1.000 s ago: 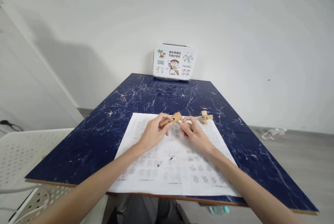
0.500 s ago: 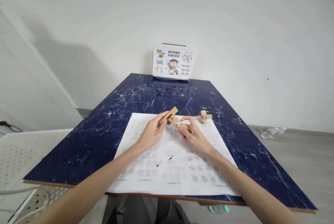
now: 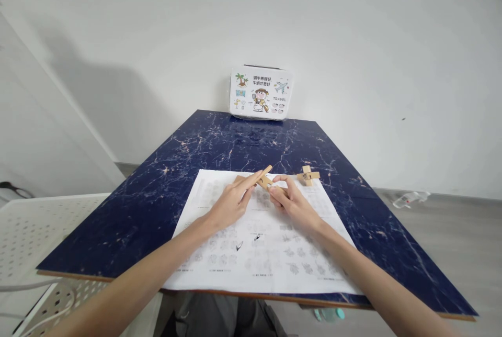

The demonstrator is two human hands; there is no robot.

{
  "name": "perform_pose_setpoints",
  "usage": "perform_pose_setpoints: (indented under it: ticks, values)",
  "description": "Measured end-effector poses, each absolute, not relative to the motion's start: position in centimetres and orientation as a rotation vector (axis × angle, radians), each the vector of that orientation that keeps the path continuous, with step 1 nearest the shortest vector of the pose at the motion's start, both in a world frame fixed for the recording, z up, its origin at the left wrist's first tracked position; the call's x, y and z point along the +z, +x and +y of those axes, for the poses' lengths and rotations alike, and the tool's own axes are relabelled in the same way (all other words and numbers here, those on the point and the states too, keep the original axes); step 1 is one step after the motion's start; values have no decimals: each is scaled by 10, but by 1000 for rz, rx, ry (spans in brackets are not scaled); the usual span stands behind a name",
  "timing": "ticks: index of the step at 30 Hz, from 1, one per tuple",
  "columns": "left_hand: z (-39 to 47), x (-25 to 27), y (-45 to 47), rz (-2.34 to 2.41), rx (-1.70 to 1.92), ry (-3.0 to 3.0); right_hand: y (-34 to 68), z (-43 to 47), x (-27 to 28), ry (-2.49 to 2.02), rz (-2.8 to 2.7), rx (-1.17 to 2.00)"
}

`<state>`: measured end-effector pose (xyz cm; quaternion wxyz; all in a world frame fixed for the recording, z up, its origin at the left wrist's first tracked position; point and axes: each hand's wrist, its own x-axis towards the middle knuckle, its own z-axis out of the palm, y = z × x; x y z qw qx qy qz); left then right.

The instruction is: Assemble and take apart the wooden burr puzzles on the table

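Note:
My left hand [image 3: 232,202] is closed on a notched wooden puzzle piece [image 3: 267,170], whose ends stick out past the fingers. Across it runs a second wooden piece [image 3: 265,181] with a dark mark, reaching toward my right hand [image 3: 293,204]. That hand pinches the near end of it between thumb and curled fingers, partly hiding it. Just beyond the right hand, a cross-shaped wooden assembly [image 3: 307,176] with a dark mark rests at the paper's far right corner. Below both hands lies a large printed sheet [image 3: 266,269].
The blue marbled table [image 3: 157,190] stands against a white wall. A white cartoon-printed case [image 3: 261,93] is at its far edge. To the left is a perforated white rack [image 3: 27,229]. On the floor are a clear plastic item [image 3: 410,199] and a teal-capped bottle [image 3: 331,315].
My left hand has turned its wooden piece and flattened its fingers over it, tilting the marked piece too. My right hand has shifted slightly. The cross-shaped assembly stays put.

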<state>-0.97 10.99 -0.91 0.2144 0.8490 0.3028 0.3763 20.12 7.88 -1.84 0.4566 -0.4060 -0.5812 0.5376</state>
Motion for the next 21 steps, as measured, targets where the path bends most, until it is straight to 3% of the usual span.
perform_pose_setpoints:
  ticks: [14,21]
  values:
    - [104,-9,-2,918,967,2266,193,74,-20,-923,-1473,1187]
    - [108,-17,-4,965,1191,2238,192,74,-16,-914,-1513,1246]
